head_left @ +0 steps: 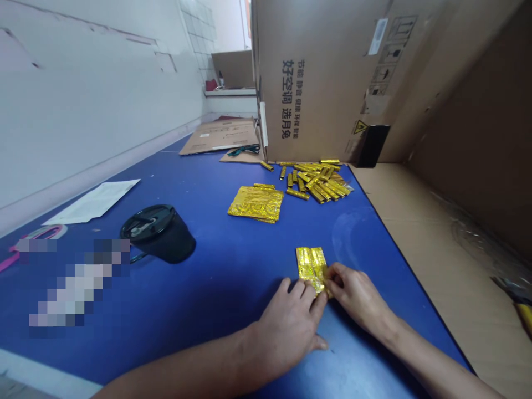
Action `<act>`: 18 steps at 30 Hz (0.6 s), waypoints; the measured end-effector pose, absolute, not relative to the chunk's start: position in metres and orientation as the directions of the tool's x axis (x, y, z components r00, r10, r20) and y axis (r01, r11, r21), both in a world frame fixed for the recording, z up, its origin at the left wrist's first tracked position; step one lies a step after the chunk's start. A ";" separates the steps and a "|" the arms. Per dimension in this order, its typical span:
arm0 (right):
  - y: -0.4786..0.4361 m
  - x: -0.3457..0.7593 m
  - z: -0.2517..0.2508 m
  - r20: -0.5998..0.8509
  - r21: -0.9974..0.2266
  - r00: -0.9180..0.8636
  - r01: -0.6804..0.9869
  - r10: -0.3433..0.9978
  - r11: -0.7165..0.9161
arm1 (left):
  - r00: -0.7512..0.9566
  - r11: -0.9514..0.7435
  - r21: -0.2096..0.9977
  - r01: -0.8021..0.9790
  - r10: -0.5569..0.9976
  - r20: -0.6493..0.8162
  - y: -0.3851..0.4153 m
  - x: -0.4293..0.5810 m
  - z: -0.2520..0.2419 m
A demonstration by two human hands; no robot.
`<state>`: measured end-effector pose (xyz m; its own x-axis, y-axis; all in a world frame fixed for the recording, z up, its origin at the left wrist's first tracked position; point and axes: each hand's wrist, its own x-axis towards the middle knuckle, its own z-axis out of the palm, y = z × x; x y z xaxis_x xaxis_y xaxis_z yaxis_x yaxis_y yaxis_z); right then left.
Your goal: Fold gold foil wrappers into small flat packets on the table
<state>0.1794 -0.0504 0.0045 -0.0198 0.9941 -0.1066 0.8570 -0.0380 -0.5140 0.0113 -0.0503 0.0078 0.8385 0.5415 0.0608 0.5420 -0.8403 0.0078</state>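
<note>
Left hand: the bare left hand [291, 318] lies palm down, fingers spread and bent, fingertips on the near edge of the foil; not gripping, thumb out to the side.
Right hand: the bare right hand [353, 291] is curled, thumb and forefinger seemingly pinching the foil's right edge; exact contact hidden by the fingers.
Worked foil: one shiny gold patterned foil sheet [310, 261], creased lengthwise, flat on the blue smooth-topped desk [216, 305], just ahead of the left hand's fingertips and left of the right hand.
Handling: best, I judge, to press lightly with the left hand so the sheet cannot skid, while the right hand brings its edge over evenly, parallel to the creases. Thin foil probably wrinkles if dragged; a gentle, even pinch should suit it.
Cup: black tapered lidded cup [172, 238], well left of the left hand and farther out; clear of both elbows.
Flat stock: neat stack of gold patterned foil sheets [255, 204], ahead and slightly left of the left hand.
Rolled pieces: loose heap of short gold foil tubes [322, 185], beyond the right hand, a little to its left.
Backdrop: large brown printed cardboard box [324, 94], beyond the heap, farthest from the hands of these.
</note>
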 end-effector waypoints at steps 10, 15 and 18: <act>-0.057 0.196 0.005 0.005 -0.344 0.045 0.938 0.999 -0.041 | 0.840 -0.842 0.028 0.539 0.540 0.047 -0.050 0.012 0.013; -0.076 0.198 0.014 0.226 -0.423 -0.303 0.826 0.926 0.373 | 0.839 -0.841 0.041 0.540 0.541 0.052 -0.050 0.012 0.012; -0.080 0.197 0.013 0.239 -0.337 -0.261 0.881 0.935 0.332 | 0.834 -0.837 0.042 0.546 0.548 0.063 -0.051 0.012 0.010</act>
<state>0.1969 -0.0802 0.0132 -0.2613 0.9352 0.2388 0.8809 0.3322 -0.3372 0.0120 -0.0511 0.0099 0.8343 0.5478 0.0627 0.5462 -0.8366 0.0424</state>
